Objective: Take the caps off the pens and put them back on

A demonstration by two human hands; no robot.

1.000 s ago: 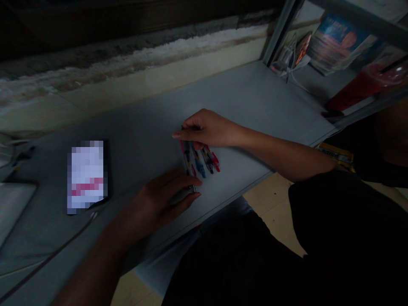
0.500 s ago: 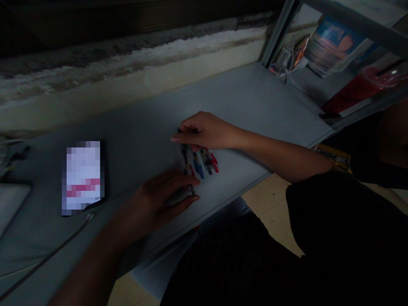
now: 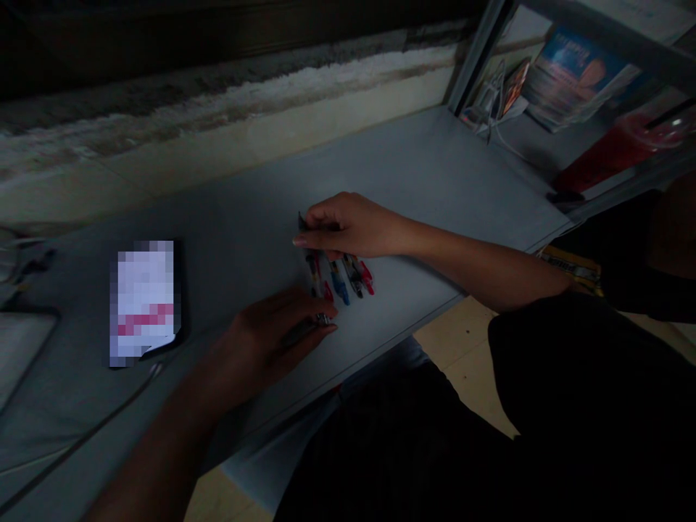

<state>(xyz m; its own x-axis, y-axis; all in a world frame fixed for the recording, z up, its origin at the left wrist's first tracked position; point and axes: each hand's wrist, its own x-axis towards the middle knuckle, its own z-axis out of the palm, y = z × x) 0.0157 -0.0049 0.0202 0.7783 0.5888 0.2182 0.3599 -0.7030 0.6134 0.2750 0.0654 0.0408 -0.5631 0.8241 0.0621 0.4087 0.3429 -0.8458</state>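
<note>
Several pens lie side by side on the grey desk between my hands: a red pen (image 3: 327, 291), a blue pen (image 3: 340, 284), a black pen (image 3: 356, 279) and another red pen (image 3: 368, 278). My left hand (image 3: 272, 333) is closed at their near left side, thumb and fingers pinching the clear and dark end of a pen (image 3: 322, 319). Above the row, my right hand (image 3: 348, 225) pinches at a dark pen tip (image 3: 301, 219) that pokes out past the fingers. Whether both ends belong to one pen cannot be made out. My right hand covers the far ends of the row.
On the left of the desk (image 3: 233, 217) lies a phone (image 3: 146, 301) with its screen lit, a cable (image 3: 135, 391) beside it. At the right, a shelf holds a stack of books (image 3: 570, 80) and a red drink cup (image 3: 609, 152). A wall runs behind.
My left hand's finger and thumb have drawn closer together on the pen end and moved slightly up. A dark tip now shows past my right fingers. The row of pens stays put.
</note>
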